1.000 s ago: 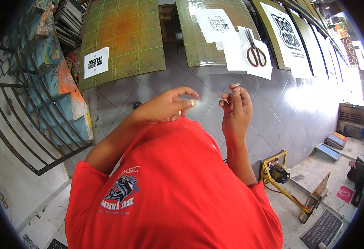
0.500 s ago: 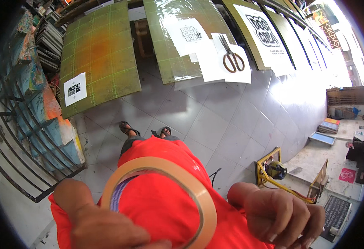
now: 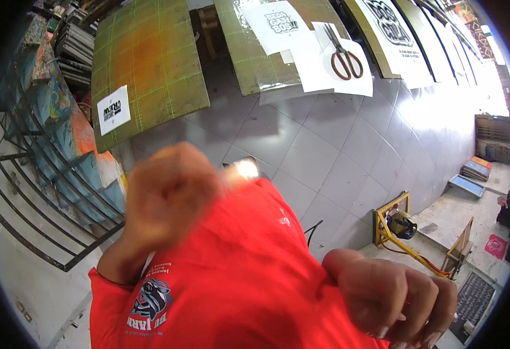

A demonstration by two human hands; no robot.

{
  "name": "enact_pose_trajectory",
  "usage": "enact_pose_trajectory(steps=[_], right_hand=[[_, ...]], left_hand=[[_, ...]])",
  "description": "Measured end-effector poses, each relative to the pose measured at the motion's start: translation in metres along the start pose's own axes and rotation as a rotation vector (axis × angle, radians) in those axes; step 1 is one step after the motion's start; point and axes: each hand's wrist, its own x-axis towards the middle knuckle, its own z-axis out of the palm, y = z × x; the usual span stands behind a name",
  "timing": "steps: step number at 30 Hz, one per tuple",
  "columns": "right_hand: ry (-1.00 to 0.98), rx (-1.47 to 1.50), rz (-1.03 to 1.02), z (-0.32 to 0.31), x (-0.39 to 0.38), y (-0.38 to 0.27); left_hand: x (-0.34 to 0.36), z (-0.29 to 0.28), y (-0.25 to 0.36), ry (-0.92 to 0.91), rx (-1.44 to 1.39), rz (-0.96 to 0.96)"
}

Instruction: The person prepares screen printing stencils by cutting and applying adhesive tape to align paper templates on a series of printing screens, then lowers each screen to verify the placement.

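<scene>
My left hand [image 3: 170,200] is raised in front of my red shirt, curled and smeared by motion. A small bright, tan-edged patch [image 3: 243,172] shows beside its fingers; I cannot make out what it is. No roll of tape shows in the current picture. My right hand [image 3: 391,299] hangs low at the right with its fingers bent inward, and whatever they may hold is hidden. Away from both hands, scissors [image 3: 340,49] with brown handles lie on white paper sheets [image 3: 310,74] on a green board.
Green boards [image 3: 150,64] stand in a row at the far side, some bearing printed sheets [image 3: 113,110]. Black metal railings [image 3: 63,232] run along the left, beside painted steps. On the right are a yellow metal frame [image 3: 383,218], a blue framed panel [image 3: 467,186] and a blackboard [image 3: 475,299].
My left hand has risen and moved away from my lower left. The tan tape roll it held earlier has gone out of sight. My right hand has barely moved; the view has shifted.
</scene>
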Motion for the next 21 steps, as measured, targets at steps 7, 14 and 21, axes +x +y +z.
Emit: enact_pose_trajectory(steps=[7, 14, 21], right_hand=[[0.512, -0.734, 0.034, -0.1, -0.023, 0.089], [1.073, -0.462, 0.186, -0.246, -0.042, 0.234], [1.217, -0.506, 0.318, -0.297, -0.048, 0.299]], left_hand=[[-0.037, 0.047, -0.118, 0.294, -0.311, -0.381], [-0.048, 0.034, -0.142, 0.245, -0.421, -0.487], [-0.056, 0.007, -0.163, 0.216, -0.332, -0.413]])
